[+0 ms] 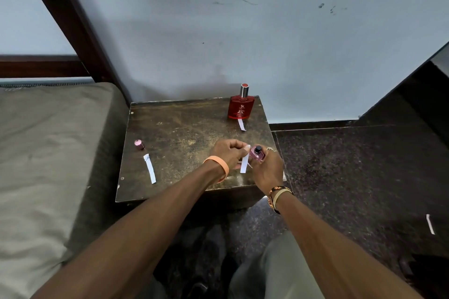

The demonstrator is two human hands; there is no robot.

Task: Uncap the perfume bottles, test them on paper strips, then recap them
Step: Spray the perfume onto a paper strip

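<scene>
With right hand (267,170), grips uncapped pink bottle (258,155). Pinches paper strip (245,163) upright in left hand (228,155), just left of bottle.

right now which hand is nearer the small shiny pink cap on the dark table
Left. The left hand is right of the small shiny pink cap; the right hand is farther right.
</scene>
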